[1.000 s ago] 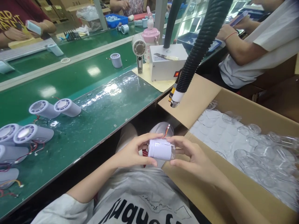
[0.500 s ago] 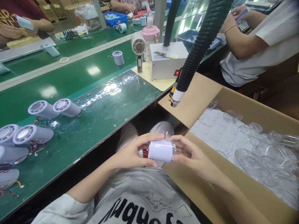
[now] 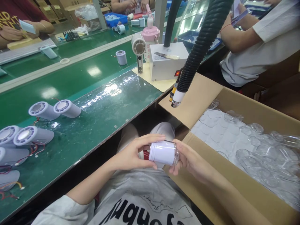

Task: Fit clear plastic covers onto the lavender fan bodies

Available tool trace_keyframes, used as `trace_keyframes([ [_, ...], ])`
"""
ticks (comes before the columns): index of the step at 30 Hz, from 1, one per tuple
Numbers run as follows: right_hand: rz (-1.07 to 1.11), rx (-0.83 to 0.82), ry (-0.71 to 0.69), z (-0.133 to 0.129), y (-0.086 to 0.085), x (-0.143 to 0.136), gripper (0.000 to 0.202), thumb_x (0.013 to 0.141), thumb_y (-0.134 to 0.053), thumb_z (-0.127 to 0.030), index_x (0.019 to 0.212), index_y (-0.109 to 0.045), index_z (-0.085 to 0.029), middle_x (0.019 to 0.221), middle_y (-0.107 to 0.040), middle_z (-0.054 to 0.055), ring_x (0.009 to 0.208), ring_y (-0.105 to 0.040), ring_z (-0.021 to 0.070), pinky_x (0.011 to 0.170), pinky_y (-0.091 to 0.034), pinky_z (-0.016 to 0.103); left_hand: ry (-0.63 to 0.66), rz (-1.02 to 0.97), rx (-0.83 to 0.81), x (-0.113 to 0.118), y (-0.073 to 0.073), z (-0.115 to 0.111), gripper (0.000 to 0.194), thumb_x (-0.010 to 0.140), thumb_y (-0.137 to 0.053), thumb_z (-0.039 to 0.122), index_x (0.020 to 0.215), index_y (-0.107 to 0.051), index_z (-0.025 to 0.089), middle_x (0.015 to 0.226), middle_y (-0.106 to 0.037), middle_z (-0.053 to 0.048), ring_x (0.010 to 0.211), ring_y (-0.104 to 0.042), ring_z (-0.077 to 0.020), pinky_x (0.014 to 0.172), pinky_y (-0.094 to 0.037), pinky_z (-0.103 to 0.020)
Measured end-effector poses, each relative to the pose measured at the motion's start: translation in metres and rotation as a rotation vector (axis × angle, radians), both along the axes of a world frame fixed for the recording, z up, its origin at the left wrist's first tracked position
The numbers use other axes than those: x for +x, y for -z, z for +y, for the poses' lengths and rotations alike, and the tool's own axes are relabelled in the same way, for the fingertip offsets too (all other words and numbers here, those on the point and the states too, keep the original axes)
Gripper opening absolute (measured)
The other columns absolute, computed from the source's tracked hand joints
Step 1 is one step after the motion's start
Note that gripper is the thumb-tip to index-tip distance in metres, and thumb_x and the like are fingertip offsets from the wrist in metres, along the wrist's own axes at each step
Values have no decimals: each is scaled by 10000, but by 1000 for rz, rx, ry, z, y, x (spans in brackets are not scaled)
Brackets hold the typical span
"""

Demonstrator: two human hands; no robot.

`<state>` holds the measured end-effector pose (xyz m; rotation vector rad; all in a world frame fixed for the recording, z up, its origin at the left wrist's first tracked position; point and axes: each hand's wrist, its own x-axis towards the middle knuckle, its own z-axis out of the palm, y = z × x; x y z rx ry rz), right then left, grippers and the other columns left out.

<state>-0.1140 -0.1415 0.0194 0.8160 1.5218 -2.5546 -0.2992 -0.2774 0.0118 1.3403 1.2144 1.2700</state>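
Note:
A pale lavender cylinder point(image 3: 162, 152) lies sideways between my two hands above my lap, with a clear plastic piece around its right end. My left hand point(image 3: 131, 153) grips its left end, thumb below and fingers along the top. The fingers of my right hand point(image 3: 188, 157) are curled round the clear right end, some of them hidden behind it. More lavender cylinders point(image 3: 67, 108) with thin wires lie on the green bench point(image 3: 105, 115) at the left.
An open cardboard box point(image 3: 236, 184) of clear plastic pieces point(image 3: 262, 159) stands at my right. A black hose point(image 3: 197, 50) hangs above its near corner. Behind the bench are a white box point(image 3: 164, 65), a fan-like device point(image 3: 138, 47) and a pink bottle point(image 3: 151, 32). Other people work around.
My right hand has shifted its grip, its fingers now lower round the clear end. The wire on top of the cylinder no longer shows. A lone cylinder on the green belt has moved slightly right.

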Motion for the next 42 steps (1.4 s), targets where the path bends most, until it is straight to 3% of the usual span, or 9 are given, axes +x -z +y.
trace_keyframes([
  [4,-40,-60,-6,-2,0,-1,606,784,-550,-759,907,-512,-167,661,-691,50,477,-654,136,427,-521,181,7,-16,27,0,1,1,813,644,-841,118,1354,-522,351,1448,-512,-65,1353,-456,-276,1106,-412,-440],
  [9,-79,-223,-65,-4,3,1,627,935,-350,-680,831,-605,-117,612,-679,74,418,-620,106,403,-509,158,-26,26,30,3,-2,0,787,634,-851,142,1331,-551,351,1434,-528,-66,1348,-456,-295,1112,-392,-469],
  [15,-80,-352,-43,2,13,-3,641,992,-234,-620,775,-603,-143,530,-624,32,373,-565,97,355,-437,146,-41,-167,-161,2,-3,6,813,635,-853,161,1360,-525,325,1403,-547,-93,1248,-558,-288,1047,-463,-418],
  [18,-47,-449,33,17,27,-15,607,983,-251,-626,800,-588,-155,486,-576,10,311,-405,61,318,-316,119,-16,-280,-213,-10,7,30,871,609,-863,132,1385,-502,297,1420,-532,-121,1269,-544,-301,1057,-451,-420],
  [22,-6,-501,136,49,51,-36,624,990,-158,-606,866,-570,-155,472,-516,-13,307,-219,34,315,-210,89,0,-339,-235,-29,24,84,867,586,-877,153,1371,-518,238,1413,-535,-152,1270,-537,-312,1049,-439,-440],
  [25,46,-521,200,68,64,-50,654,995,-67,-581,814,-530,-157,467,-452,-37,316,-162,34,305,-184,74,7,-319,-227,-39,27,120,817,587,-882,208,1333,-552,170,1342,-589,-170,1251,-546,-314,1073,-396,-471],
  [28,93,-555,223,78,71,-58,670,986,-68,-611,807,-522,-152,480,-415,-50,316,-158,32,293,-190,74,32,-269,-227,-47,24,138,727,609,-872,232,1273,-595,129,1302,-614,-168,1238,-551,-305,1102,-352,-480],
  [35,106,-596,185,81,72,-63,651,991,-96,-616,889,-534,-145,487,-423,-51,294,-185,16,291,-197,60,43,-232,-251,-55,23,132,691,607,-868,192,1236,-582,167,1331,-584,-153,1193,-582,-276,1020,-440,-413],
  [42,40,-530,105,71,53,-60,674,997,-49,-598,924,-550,-152,452,-441,-52,280,-174,18,284,-193,54,22,-234,-226,-52,18,108,703,591,-869,125,1217,-564,222,1369,-551,-130,1191,-578,-249,940,-508,-336],
])
